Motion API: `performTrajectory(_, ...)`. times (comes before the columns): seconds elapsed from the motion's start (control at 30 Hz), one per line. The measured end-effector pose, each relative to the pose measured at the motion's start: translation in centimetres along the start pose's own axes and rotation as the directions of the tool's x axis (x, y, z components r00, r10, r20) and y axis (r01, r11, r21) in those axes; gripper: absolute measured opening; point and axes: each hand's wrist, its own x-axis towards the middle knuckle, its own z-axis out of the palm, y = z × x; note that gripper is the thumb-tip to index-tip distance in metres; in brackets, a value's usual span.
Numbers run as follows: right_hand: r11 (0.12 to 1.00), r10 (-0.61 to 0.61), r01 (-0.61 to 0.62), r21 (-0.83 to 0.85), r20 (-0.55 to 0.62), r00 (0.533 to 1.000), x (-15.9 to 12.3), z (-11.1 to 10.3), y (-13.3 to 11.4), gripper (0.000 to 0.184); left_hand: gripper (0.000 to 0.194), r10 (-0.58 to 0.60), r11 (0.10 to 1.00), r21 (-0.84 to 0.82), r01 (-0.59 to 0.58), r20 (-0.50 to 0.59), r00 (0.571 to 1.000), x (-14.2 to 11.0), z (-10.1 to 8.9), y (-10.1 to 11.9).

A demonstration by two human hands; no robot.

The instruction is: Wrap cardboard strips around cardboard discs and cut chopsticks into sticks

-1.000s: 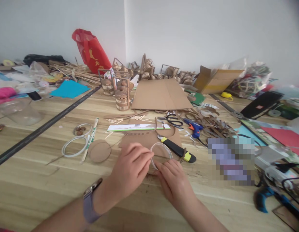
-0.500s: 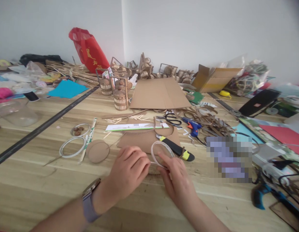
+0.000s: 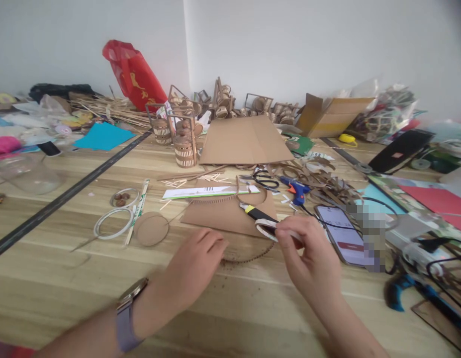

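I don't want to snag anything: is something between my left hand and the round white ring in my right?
Nothing visible stands between your left hand and the round white ring in your right hand. A thin, brown, ridged strip curves below that gap.

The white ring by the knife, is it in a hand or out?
In: the right hand pinches the white ring between thumb and fingers.

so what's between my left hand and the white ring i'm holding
In the head view, a brown notched strip curves along the table between your left hand and the held white ring, with flat cardboard beyond.
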Motion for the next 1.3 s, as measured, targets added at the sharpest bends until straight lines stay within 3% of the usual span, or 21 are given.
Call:
performTrajectory(0.07,0.985,0.115,-0.116,0.131,0.016,0.993,0.4,-0.5,0.3,0.008,0.017,0.038,0.994,0.093,-0.054,0.167,0.985,-0.9,1.0,-0.2)
performTrajectory(0.13,0.902,0.264,-0.290,0.321,0.121,0.957,0.7,-0.8,0.4,0.009,0.023,0.071,0.978,0.170,-0.118,0.261,0.963,-1.8,1.6,-0.1)
performTrajectory(0.23,0.605,0.434,-0.578,0.547,0.382,0.816,0.7,-1.0,0.1,0.026,0.031,0.116,0.946,0.258,-0.198,0.298,0.947,-2.9,1.6,0.8)
performTrajectory(0.33,0.319,0.446,-0.739,0.593,0.595,0.669,0.8,-1.0,-1.0,0.036,0.034,0.089,0.933,0.309,-0.186,0.302,0.949,-3.3,1.1,1.7)
performTrajectory(0.4,0.226,0.418,-0.790,0.570,0.676,0.607,1.0,-0.9,-1.9,0.039,0.035,0.060,0.937,0.311,-0.160,0.308,0.949,-3.3,0.8,2.1)
performTrajectory(0.47,0.195,0.400,-0.828,0.526,0.728,0.557,1.2,-0.7,-2.6,0.041,0.034,0.047,0.949,0.281,-0.145,0.329,0.943,-3.1,0.6,2.3)
performTrajectory(0.73,0.283,0.374,-0.944,0.171,0.887,0.273,0.7,1.3,-1.2,0.036,0.028,0.044,0.996,0.056,-0.069,0.364,0.930,-3.6,0.1,1.4)
performTrajectory(0.8,0.295,0.374,-0.949,0.111,0.900,0.222,0.3,1.4,-0.6,0.036,0.025,0.011,1.000,-0.004,-0.011,0.366,0.931,-4.2,0.2,0.8)
performTrajectory(0.9,0.307,0.380,-0.950,0.057,0.908,0.178,0.1,1.3,-0.2,0.036,0.024,-0.113,0.986,-0.078,0.149,0.346,0.931,-5.1,0.2,-0.3)
performTrajectory(1.03,0.415,0.377,-0.909,-0.039,0.917,0.133,0.8,1.6,-0.9,0.035,0.018,-0.294,0.899,-0.207,0.385,0.363,0.884,-5.5,-0.4,-1.6)
performTrajectory(1.17,0.562,0.338,-0.816,-0.135,0.938,0.078,1.7,3.4,-2.5,0.025,0.020,-0.319,0.848,-0.296,0.441,0.380,0.868,-5.3,-0.5,-1.8)
performTrajectory(1.3,0.731,0.305,-0.661,-0.168,0.948,0.096,2.1,5.9,-3.7,0.018,0.026,-0.340,0.824,-0.331,0.460,0.361,0.868,-5.2,-0.3,-1.6)
